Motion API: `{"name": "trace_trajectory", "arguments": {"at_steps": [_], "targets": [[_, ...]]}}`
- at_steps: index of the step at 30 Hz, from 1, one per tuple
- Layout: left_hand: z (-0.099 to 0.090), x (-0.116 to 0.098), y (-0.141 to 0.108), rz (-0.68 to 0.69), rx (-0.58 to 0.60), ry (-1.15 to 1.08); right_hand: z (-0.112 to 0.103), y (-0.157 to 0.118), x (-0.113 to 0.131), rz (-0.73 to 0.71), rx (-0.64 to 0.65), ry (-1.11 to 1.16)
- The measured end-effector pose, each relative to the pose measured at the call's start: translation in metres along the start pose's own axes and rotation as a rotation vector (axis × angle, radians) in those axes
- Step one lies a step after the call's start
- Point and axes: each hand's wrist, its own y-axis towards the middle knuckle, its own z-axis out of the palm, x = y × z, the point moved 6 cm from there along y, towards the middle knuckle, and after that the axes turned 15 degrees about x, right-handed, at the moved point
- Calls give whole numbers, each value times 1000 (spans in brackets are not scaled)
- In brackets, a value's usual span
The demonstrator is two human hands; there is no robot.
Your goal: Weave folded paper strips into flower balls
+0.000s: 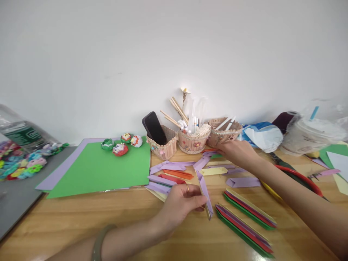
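My left hand (185,201) pinches folded paper strips, with a purple strip (204,192) on top and a pale yellow edge along its side. Beyond it, my right hand (236,151) reaches over the pile near the baskets. Its fingertips lie beside an orange strip (210,150); the fingers are mostly hidden, so their grip does not show. Loose folded strips, including a yellow one (214,171) and a purple one (243,182), lie between the hands. To the right of my left hand rest two layered stacks of yellow, purple, red and green strips (244,230) (249,209).
Green paper sheets (108,174) at left carry several small paper flowers (120,149). Along the wall stand a basket with a phone (154,127), a basket of sticks (192,142) and another basket (223,136). Red-handled scissors (301,179) and a lidded cup (310,134) are at right.
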Motion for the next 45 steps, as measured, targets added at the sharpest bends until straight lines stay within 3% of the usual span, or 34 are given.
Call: {"name": "trace_trajectory", "arguments": {"at_steps": [10,18,27,30,39,42,45], "targets": [[1,1,0,4,1,3,-17,-13,-7,-12,-56,188],[-1,-3,1,47,-23,18,-32,-29,-15,25,-232,433],[-5,-9,-1,151,-64,-48,-30,-66,24,-9,-111,882],[-5,-10,-2,170,-60,-61,-31,-75,43,-94,-56,1047],[-4,-14,-2,210,-48,-23,-31,-100,104,-362,-190,694],[-5,-14,-2,206,-58,-16,-31,-98,108,-412,-141,754],[-6,-14,-1,218,-66,-60,-33,-94,107,-426,-6,818]]}}
